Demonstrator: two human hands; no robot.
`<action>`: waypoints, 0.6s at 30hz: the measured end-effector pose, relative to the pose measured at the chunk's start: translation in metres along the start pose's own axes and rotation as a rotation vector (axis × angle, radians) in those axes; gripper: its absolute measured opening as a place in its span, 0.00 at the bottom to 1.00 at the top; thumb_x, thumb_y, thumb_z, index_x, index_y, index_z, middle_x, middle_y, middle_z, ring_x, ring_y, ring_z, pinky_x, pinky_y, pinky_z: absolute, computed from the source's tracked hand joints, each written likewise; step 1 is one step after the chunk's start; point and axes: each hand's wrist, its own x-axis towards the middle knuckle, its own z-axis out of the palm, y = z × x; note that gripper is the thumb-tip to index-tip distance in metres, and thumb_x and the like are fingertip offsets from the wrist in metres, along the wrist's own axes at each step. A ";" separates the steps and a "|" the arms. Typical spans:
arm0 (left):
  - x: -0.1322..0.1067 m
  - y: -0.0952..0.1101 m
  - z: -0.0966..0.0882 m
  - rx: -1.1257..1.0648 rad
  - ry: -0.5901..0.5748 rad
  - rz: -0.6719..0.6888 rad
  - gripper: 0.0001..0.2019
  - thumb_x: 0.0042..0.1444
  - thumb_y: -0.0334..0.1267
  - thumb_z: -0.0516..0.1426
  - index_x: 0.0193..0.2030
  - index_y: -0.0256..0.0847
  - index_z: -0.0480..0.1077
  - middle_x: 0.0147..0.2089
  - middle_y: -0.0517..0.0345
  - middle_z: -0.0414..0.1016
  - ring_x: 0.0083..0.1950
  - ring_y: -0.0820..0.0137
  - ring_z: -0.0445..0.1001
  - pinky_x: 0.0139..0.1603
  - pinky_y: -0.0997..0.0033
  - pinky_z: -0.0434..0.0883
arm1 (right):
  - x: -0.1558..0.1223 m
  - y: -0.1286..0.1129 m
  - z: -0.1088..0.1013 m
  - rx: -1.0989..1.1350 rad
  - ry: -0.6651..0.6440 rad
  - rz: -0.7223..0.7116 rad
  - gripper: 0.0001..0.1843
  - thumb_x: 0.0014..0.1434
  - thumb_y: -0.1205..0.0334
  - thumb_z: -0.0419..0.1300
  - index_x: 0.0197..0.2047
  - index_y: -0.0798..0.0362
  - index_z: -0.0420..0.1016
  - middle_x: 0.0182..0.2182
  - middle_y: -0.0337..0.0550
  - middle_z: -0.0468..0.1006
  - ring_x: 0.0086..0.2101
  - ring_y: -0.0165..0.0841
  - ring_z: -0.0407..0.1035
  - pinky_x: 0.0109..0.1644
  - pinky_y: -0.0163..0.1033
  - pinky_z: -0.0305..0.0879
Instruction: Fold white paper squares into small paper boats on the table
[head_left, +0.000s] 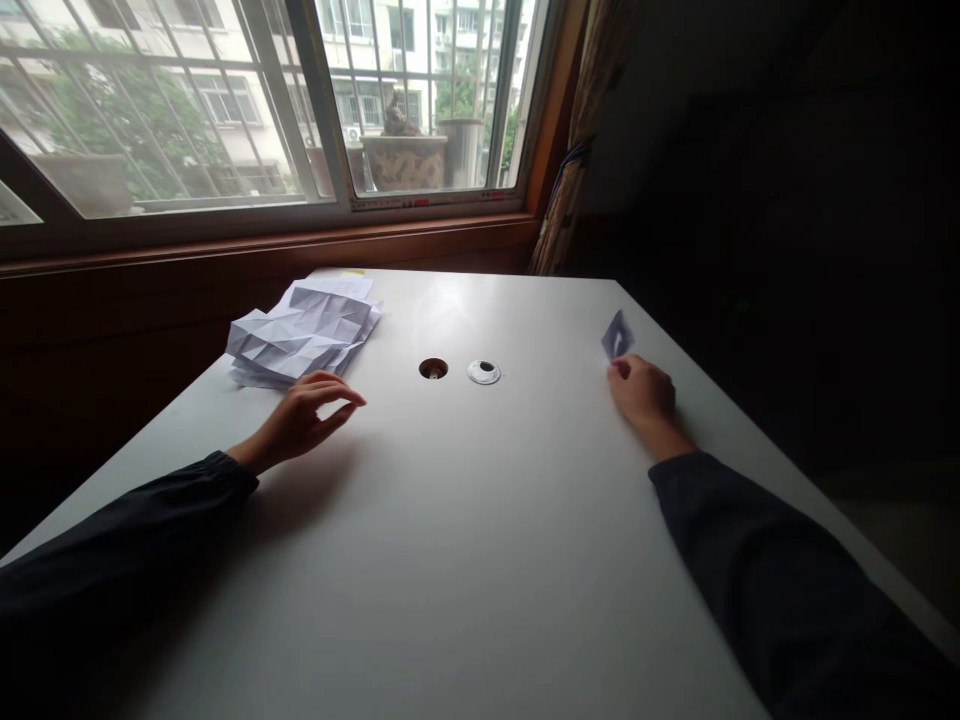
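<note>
A right hand [641, 395] pinches a small folded paper piece [617, 335] in a closed fingertip grip at the far right of the white worktop [465, 540]; the empty left hand [300, 420], grip half open, rests near creased paper sheets [300, 338] at left.

Left hand [300, 422]: palm down, fingers loosely curled, thumb and fingertips parted. Right hand [642, 393]: fingertips pinched together, palm down. Both forearms reach forward, dark sleeves [765, 575] ending short of bare wrists.
</note>
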 end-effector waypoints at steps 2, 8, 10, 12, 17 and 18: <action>0.016 0.023 0.019 -0.119 -0.075 -0.021 0.13 0.64 0.40 0.58 0.54 0.45 0.77 0.46 0.53 0.83 0.51 0.63 0.77 0.54 0.63 0.73 | -0.003 -0.007 0.000 0.036 0.010 -0.070 0.11 0.64 0.59 0.56 0.39 0.53 0.79 0.34 0.50 0.81 0.33 0.39 0.71 0.41 0.43 0.66; 0.057 0.058 0.074 -0.441 -0.179 -0.215 0.22 0.65 0.43 0.57 0.64 0.42 0.67 0.54 0.47 0.81 0.46 0.66 0.81 0.48 0.67 0.78 | -0.045 -0.068 -0.006 0.224 0.057 -0.490 0.09 0.65 0.59 0.58 0.37 0.53 0.78 0.36 0.48 0.80 0.39 0.42 0.74 0.50 0.46 0.68; 0.064 0.060 0.089 -0.470 -0.095 -0.226 0.25 0.65 0.41 0.57 0.67 0.40 0.64 0.58 0.43 0.78 0.48 0.65 0.82 0.49 0.66 0.78 | -0.068 -0.094 -0.008 0.307 0.007 -0.590 0.08 0.64 0.58 0.61 0.38 0.53 0.76 0.35 0.47 0.79 0.39 0.42 0.74 0.49 0.46 0.69; 0.066 0.060 0.100 -0.448 -0.029 -0.217 0.27 0.65 0.40 0.56 0.70 0.41 0.61 0.62 0.41 0.75 0.50 0.64 0.81 0.50 0.64 0.78 | -0.089 -0.115 -0.010 0.387 -0.084 -0.656 0.04 0.62 0.61 0.63 0.39 0.52 0.75 0.36 0.46 0.78 0.39 0.41 0.74 0.47 0.45 0.70; 0.059 0.061 0.105 -0.392 -0.028 -0.150 0.24 0.66 0.40 0.55 0.69 0.42 0.65 0.57 0.44 0.79 0.49 0.63 0.82 0.49 0.64 0.79 | -0.117 -0.138 -0.017 0.551 -0.222 -0.661 0.06 0.62 0.70 0.61 0.42 0.51 0.74 0.39 0.44 0.77 0.38 0.37 0.74 0.44 0.43 0.73; 0.057 0.062 0.103 -0.399 -0.014 -0.148 0.24 0.67 0.40 0.55 0.68 0.42 0.65 0.56 0.46 0.80 0.48 0.64 0.82 0.49 0.65 0.79 | -0.119 -0.139 -0.018 0.583 -0.240 -0.652 0.07 0.62 0.70 0.60 0.43 0.50 0.74 0.40 0.44 0.77 0.37 0.36 0.74 0.44 0.42 0.74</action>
